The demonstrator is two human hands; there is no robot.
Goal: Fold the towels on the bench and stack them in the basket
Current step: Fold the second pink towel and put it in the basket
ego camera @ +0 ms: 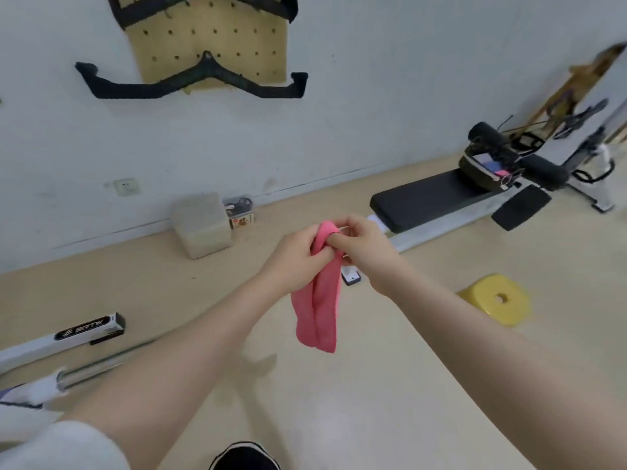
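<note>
A pink towel (322, 300) hangs doubled over in front of me, above the floor. My left hand (291, 256) pinches its top fold from the left, and my right hand (364, 247) grips the same top edge from the right, fingers tucked into the fold. The black padded bench (424, 201) stands further back to the right. At the bench's far end sits a dark basket (483, 169) with folded towels inside, pink and blue showing.
A yellow stool (495, 298) stands on the floor to the right of my arms. A beige box (202, 225) rests against the wall. A white frame bar (68, 334) and a metal barbell (88, 369) lie at the left. My black shoe (244, 456) shows at the bottom.
</note>
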